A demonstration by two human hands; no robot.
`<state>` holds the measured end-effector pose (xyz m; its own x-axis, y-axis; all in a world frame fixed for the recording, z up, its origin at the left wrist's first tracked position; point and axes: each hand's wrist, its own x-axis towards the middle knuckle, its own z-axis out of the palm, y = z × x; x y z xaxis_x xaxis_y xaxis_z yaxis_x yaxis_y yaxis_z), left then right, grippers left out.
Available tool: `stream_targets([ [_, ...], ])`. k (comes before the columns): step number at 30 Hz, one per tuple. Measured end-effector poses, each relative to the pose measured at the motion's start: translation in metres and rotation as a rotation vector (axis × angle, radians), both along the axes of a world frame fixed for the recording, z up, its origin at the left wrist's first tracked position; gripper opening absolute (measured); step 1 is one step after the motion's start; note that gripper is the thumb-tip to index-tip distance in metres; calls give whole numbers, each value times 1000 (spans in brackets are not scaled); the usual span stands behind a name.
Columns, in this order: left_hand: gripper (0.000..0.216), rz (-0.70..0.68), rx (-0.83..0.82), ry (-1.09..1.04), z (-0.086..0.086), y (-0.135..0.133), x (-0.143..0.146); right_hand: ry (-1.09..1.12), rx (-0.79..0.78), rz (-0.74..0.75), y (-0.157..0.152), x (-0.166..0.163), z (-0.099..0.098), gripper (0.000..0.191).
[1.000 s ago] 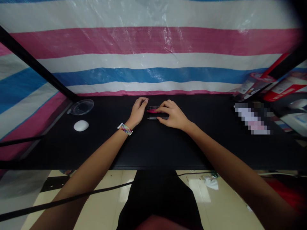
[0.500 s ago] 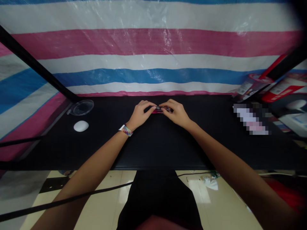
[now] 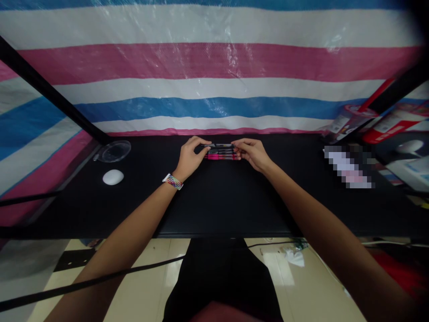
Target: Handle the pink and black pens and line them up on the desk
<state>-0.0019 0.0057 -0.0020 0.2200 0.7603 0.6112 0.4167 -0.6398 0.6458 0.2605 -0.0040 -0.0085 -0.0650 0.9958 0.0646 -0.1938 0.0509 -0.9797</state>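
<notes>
At the back middle of the black table, my left hand [image 3: 191, 155] and my right hand [image 3: 254, 153] face each other across a row of pens. A dark pen [image 3: 222, 145] with a silvery-white part runs sideways between them, its left end between my left thumb and fingers. My right thumb and fingers close round its other end. Just in front lie several more pens side by side, dark ones and a pink one [image 3: 221, 157], close to the lower right fingers. A colourful woven band [image 3: 174, 181] circles my left wrist.
On the left are a clear round lid [image 3: 114, 151] and a white rounded object [image 3: 113, 177]. At right stand a clear tub [image 3: 346, 123], a red-and-white container [image 3: 390, 125] and a blurred-out flat item [image 3: 348, 167]. A striped sheet [image 3: 208, 62] hangs behind the black table [image 3: 228, 201].
My hands have moved apart, left hand leftward and right hand rightward. The pens between them, mostly covered before, now show, with one dark pen stretched between my fingers.
</notes>
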Motion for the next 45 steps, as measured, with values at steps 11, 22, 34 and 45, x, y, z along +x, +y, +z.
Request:
stream_targets([
  [11, 12, -57, -49, -38, -3, 4, -3, -8, 99, -104, 6, 0, -6, 32],
  [22, 25, -69, -205, -177, -8, 10, -2, 20, 101, -74, 8, -1, -11, 38],
  [34, 22, -45, -169, -157, -9, 8, -5, 93, 133, -96, 9, 4, -8, 35],
  [45, 24, -27, -198, -170, -14, 15, -6, 87, 91, -107, 8, 0, -10, 42],
])
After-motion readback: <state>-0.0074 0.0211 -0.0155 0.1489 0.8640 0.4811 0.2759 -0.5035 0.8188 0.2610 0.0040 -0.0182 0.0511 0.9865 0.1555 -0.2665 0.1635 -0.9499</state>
